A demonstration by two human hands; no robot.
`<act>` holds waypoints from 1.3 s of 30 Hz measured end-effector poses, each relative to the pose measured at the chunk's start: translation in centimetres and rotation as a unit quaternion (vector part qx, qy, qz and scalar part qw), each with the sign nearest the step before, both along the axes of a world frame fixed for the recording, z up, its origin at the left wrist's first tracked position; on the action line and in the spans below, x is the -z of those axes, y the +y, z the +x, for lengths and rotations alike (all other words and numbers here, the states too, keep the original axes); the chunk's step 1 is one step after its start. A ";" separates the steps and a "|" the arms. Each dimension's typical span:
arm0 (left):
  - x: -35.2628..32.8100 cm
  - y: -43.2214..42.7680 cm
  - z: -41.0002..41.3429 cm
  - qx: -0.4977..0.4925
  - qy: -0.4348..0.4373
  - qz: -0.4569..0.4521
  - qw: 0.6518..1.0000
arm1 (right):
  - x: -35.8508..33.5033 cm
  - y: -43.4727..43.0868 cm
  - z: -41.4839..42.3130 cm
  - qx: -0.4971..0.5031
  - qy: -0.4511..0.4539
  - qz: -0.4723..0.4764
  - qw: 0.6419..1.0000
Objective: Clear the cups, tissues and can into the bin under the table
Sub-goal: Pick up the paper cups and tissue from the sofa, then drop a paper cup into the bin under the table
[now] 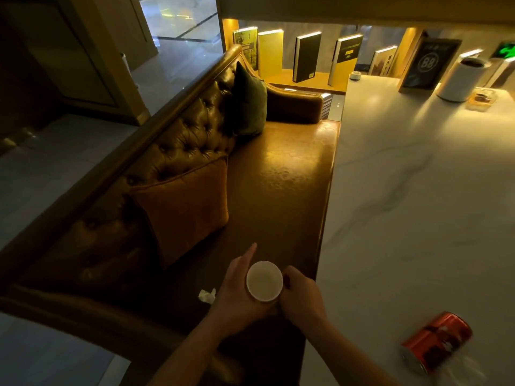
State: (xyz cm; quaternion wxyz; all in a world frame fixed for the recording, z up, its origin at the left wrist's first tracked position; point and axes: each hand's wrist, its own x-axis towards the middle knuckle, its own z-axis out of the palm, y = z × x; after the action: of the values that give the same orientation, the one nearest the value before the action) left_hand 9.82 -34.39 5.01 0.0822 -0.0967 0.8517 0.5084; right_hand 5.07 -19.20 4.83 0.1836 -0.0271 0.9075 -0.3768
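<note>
Head view, white paper cup (264, 280) (upright, open-topped), both hands cradling it.

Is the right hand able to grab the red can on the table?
Probably yes, once free. The right hand is on the paper cup now, but nothing lies between it and the red can, tipped on the marble table.

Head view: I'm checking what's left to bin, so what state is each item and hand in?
paper cup: upright, looks empty, held over the sofa
left hand: gripping the cup
right hand: gripping the cup
can: on its side on the table
tissue: crumpled on the sofa seat
</note>
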 end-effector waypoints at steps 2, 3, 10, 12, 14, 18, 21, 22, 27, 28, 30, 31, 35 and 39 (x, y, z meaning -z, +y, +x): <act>0.4 -0.2 0.2 0.004 -0.019 0.057 0.998 | 0.0 0.4 -0.1 0.015 -0.017 -0.015 1.000; 0.8 -0.1 0.3 0.013 -0.031 0.078 0.996 | -0.1 0.5 -0.2 0.027 -0.034 -0.031 0.999; 2.9 0.7 0.5 -0.071 -0.021 0.098 0.992 | -0.4 2.2 -0.7 0.023 -0.102 -0.127 0.986; 2.8 0.6 0.5 -0.065 -0.027 0.079 0.994 | -0.9 3.2 -0.7 -0.037 -0.020 -0.119 0.992; 2.9 0.5 0.5 -0.069 -0.025 0.079 0.994 | -1.6 3.7 -0.3 -0.110 0.036 -0.125 0.985; 2.7 0.9 0.3 -0.074 -0.017 0.091 0.993 | -2.5 3.5 0.7 -0.187 0.039 -0.096 0.977; 2.4 1.3 0.3 -0.056 -0.007 0.079 0.995 | -1.8 3.6 1.2 -0.104 0.001 -0.138 0.985; 2.2 1.4 0.2 -0.049 -0.003 0.076 0.996 | -1.3 3.7 1.3 -0.063 -0.013 -0.146 0.987; 1.3 2.8 -0.5 0.023 0.034 0.061 0.997 | -0.9 4.4 1.8 0.054 -0.003 -0.061 0.997; 1.2 3.2 -0.7 0.042 0.045 0.051 0.997 | -1.0 4.7 2.1 0.068 0.007 -0.050 0.996; 1.2 4.2 -1.2 0.083 0.061 0.036 0.994 | -1.5 5.5 2.9 0.111 0.010 -0.061 0.992; 1.3 4.7 -1.3 0.102 0.066 0.034 0.992 | -1.8 6.0 3.4 0.138 0.007 -0.073 0.988; 2.0 6.9 -1.7 0.182 0.079 0.036 0.979 | -3.1 8.5 6.0 0.279 -0.006 -0.122 0.953; 1.8 9.8 -1.2 0.242 0.066 0.044 0.967 | -3.8 11.6 8.9 0.366 -0.001 -0.138 0.920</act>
State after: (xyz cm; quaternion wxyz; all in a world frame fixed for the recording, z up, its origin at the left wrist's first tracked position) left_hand 8.66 -24.62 3.25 0.1507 0.1494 0.8302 0.5156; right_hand 14.00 -7.59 8.66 0.0285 0.2827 0.7929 -0.5391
